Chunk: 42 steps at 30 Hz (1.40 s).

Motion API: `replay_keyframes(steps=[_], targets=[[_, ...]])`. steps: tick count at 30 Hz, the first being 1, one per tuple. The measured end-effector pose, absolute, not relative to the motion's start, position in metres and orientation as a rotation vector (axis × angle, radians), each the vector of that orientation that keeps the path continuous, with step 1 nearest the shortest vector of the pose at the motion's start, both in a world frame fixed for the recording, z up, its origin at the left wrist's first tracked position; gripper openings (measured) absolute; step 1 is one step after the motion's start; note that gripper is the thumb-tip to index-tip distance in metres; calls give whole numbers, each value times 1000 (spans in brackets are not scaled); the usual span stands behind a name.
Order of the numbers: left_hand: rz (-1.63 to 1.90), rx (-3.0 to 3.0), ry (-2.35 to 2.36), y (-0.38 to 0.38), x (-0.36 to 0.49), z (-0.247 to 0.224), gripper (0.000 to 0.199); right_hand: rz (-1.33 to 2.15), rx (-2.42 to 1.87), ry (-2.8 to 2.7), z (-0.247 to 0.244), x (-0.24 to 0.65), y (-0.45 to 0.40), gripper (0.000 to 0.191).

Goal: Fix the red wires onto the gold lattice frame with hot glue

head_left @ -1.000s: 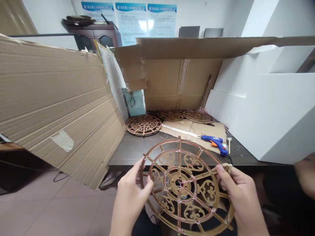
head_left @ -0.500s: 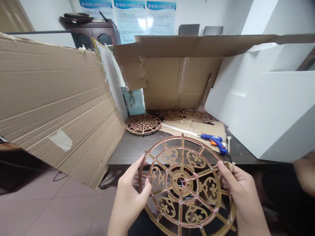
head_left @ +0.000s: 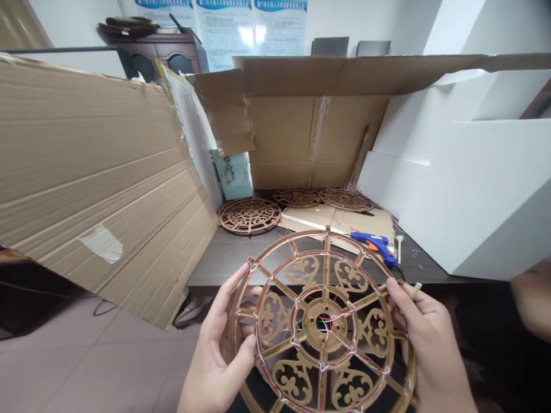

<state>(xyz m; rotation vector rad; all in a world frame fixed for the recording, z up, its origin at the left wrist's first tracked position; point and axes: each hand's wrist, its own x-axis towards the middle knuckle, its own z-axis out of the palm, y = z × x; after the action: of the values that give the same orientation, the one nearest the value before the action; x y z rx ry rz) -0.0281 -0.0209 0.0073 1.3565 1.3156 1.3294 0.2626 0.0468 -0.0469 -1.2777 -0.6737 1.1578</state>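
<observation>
Between my hands is a round, gold-brown openwork frame (head_left: 325, 293) with scroll ornaments, spokes and red and white wires along its rings. My left hand (head_left: 221, 344) grips its left rim, thumb in front and fingers behind. On the upper right rim, my right hand (head_left: 424, 338) is closed, the thumb pressing the front. A short pale stick (head_left: 416, 291) pokes out between that hand's fingers. Beyond the frame, a blue glue gun (head_left: 379, 246) with an orange trigger lies on the table.
Similar round frames (head_left: 249, 217) lie at the back of the dark table (head_left: 206, 264). A flat cardboard piece (head_left: 318, 217) is under the glue gun, beside a small pale mallet-shaped stick (head_left: 399, 248). Cardboard panels (head_left: 120, 189) and white boards (head_left: 482, 189) enclose the sides. Another person's arm (head_left: 534, 304) shows at right.
The round frame has turned slightly clockwise and risen a little in my hands. My left hand has shifted along the rim, and the pale stick protrudes farther from my right fingers.
</observation>
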Motion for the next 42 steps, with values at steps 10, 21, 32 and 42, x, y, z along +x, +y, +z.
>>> replay_keyframes(steps=[10, 21, 32, 42], targets=[[1226, 1438, 1540, -12, -20, 3, 73, 1001, -1312, -693, -41, 260, 43, 42], [1227, 1444, 1618, -7, -15, 1, 73, 926, -1313, -668, -35, 256, 39, 41], [1288, 1263, 1647, -4, -14, 7, 59, 910, -1289, -650, -29, 258, 32, 33], [1303, 1351, 1741, -5, -8, 0, 56, 860, -1274, -663, -29, 257, 27, 31]])
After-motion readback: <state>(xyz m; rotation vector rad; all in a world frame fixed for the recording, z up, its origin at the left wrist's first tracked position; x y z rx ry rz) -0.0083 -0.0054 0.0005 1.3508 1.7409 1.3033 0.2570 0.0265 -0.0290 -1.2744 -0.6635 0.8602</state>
